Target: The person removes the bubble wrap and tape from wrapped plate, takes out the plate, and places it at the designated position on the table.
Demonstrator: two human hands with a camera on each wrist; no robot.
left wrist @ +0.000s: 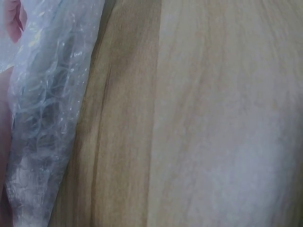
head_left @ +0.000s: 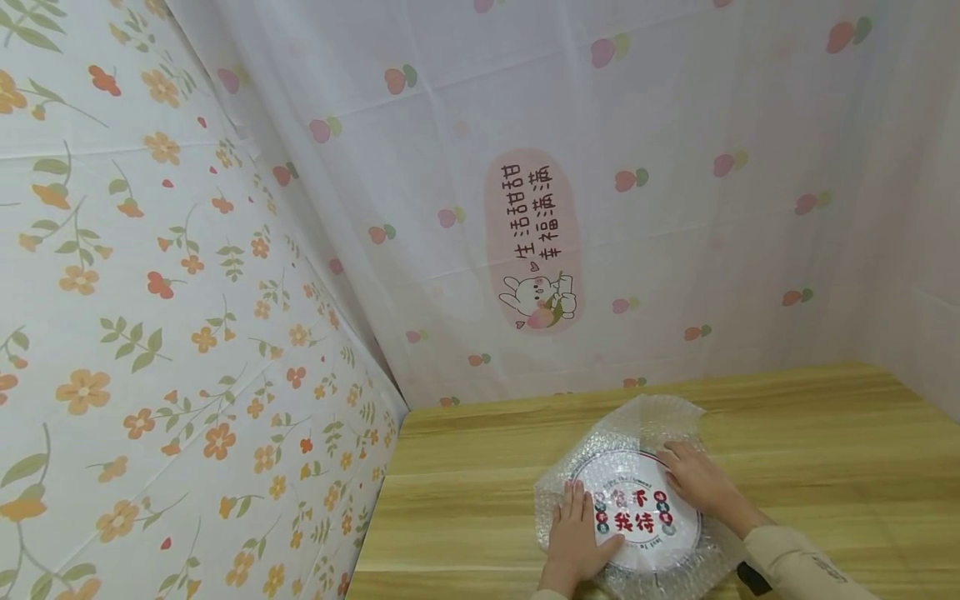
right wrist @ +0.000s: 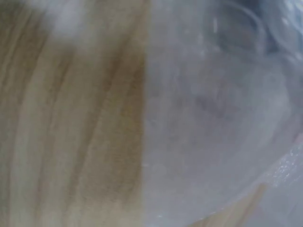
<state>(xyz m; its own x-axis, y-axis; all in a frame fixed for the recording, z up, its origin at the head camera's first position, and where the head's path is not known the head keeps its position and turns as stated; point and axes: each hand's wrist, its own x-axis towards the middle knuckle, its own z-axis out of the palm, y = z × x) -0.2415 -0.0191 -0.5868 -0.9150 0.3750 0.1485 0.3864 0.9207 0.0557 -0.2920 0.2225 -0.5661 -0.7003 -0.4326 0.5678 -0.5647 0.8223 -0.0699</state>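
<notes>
On the table lies a round white disc [head_left: 637, 500] with a dark rim and red characters, wrapped in clear bubble wrap [head_left: 600, 446]. Its exact kind cannot be told through the wrap. My left hand [head_left: 573, 537] rests on the near left part of the disc, fingers extended and thumb out to the side. Over the upper right edge lies my right hand [head_left: 697, 479], its fingers touching the wrap. In the left wrist view the bubble wrap [left wrist: 52, 85] runs down the left side. Blurred wrap [right wrist: 203, 118] fills the right half of the right wrist view.
A wood-grain table [head_left: 465, 483] carries the bundle. Strawberry-print cloth [head_left: 675, 233] hangs behind, and flower-print cloth [head_left: 187, 333] borders the left. Close to the right sleeve [head_left: 795, 562] a small black object [head_left: 752, 577] shows partly.
</notes>
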